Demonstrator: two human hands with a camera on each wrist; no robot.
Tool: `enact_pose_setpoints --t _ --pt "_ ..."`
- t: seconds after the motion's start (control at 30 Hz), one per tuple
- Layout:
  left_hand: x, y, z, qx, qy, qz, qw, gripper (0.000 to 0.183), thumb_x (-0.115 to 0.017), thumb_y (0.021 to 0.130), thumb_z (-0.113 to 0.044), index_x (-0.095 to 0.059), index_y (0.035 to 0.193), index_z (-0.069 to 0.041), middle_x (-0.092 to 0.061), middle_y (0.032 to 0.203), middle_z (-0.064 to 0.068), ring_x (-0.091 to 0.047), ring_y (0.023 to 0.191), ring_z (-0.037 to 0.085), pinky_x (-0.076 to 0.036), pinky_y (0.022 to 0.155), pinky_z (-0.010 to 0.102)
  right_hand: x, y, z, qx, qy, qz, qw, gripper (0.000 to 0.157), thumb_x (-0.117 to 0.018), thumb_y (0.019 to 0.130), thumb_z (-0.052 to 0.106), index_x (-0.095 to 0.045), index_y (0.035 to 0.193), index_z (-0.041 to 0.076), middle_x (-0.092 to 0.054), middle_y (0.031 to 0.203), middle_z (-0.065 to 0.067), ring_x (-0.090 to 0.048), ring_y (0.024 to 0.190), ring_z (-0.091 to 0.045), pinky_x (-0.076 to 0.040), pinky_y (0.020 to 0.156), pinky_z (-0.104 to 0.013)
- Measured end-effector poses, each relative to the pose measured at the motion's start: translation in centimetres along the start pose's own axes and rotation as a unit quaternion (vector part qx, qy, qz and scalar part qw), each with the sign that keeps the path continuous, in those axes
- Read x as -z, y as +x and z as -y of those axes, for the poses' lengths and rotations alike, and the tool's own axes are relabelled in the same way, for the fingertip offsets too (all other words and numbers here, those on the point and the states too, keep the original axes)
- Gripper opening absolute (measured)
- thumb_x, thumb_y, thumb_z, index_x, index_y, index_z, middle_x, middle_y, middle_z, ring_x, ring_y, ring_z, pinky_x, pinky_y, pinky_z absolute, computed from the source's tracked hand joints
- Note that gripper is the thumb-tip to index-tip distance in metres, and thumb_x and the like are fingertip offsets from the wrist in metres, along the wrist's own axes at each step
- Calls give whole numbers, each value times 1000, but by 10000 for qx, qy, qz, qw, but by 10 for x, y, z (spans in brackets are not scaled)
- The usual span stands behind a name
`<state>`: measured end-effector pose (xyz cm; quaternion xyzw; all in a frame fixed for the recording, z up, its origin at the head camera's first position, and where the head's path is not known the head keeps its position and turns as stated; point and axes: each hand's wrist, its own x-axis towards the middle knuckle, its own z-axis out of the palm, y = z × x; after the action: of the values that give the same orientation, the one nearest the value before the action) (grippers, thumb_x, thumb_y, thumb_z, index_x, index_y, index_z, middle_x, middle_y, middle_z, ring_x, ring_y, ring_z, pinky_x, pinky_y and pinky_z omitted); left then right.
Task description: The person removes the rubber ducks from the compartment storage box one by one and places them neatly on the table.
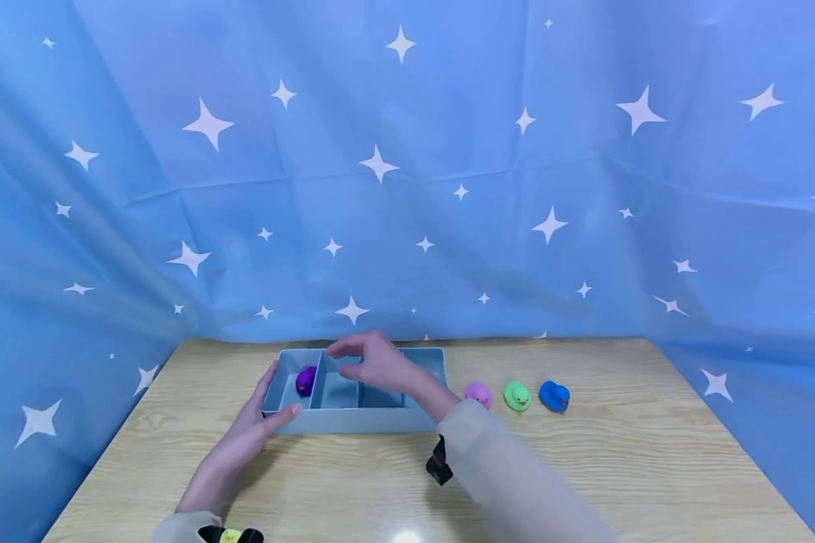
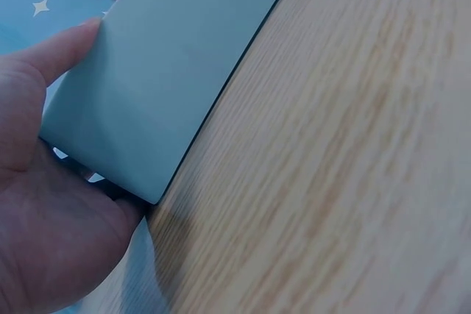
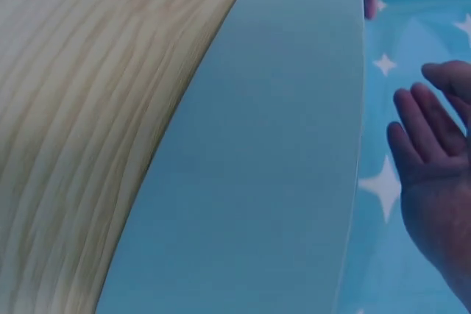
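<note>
A light blue divided box (image 1: 353,421) stands on the table, with a purple toy duck (image 1: 306,381) lying in its leftmost compartment. My left hand (image 1: 254,422) grips the box's left end: the thumb is at the front rim and the fingers run along the side wall. The left wrist view shows that thumb (image 2: 70,49) against the box's front corner. Over the middle compartments hovers my right hand (image 1: 379,363), thumb and fingers apart and nothing between them. In the right wrist view the same hand (image 3: 438,174) is above the rim, clear of the box wall.
To the right of the box, a pink toy duck (image 1: 478,394), a green one (image 1: 518,396) and a blue one (image 1: 555,396) sit in a row on the wooden table (image 1: 625,452). A blue curtain with white stars (image 1: 407,188) hangs behind and around the table.
</note>
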<state>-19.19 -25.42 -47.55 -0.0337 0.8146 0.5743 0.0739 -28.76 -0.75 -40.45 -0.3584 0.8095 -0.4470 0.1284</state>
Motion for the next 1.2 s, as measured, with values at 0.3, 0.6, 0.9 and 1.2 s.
enact_pose_setpoints --t 0.3,0.6,0.9,1.2 --pt "0 -1 -1 -49 -29 -82 9999 97 -66 101 -36 5 166 -29 6 171 16 10 153 47 0 114 76 -30 25 8 -4 -215 130 9997 34 -71 96 3 -70 130 7 -70 127 -8 -61 124 -20 -47 108 -41" --pt "0 -1 -2 38 -26 -99 9999 98 -67 100 -34 6 166 -30 9 171 14 9 153 47 -2 114 77 -44 44 10 -62 -540 453 9975 36 -70 96 3 -69 132 8 -69 130 -5 -64 120 -20 -52 93 -22" --pt "-2 -1 -2 -51 -55 -88 9999 96 -66 101 -32 5 166 -28 8 171 16 8 153 47 -2 114 75 -51 51 5 -195 -689 541 9960 36 -71 96 3 -69 133 8 -70 129 -3 -67 113 -15 -53 87 -18" --pt "-2 0 -1 -49 -55 -120 9999 96 -66 101 -32 4 166 -27 8 171 14 8 154 45 -2 116 73 -50 56 -1 -187 -1078 603 9922 34 -71 97 6 -71 130 8 -72 126 -4 -66 112 -11 -52 91 -18"
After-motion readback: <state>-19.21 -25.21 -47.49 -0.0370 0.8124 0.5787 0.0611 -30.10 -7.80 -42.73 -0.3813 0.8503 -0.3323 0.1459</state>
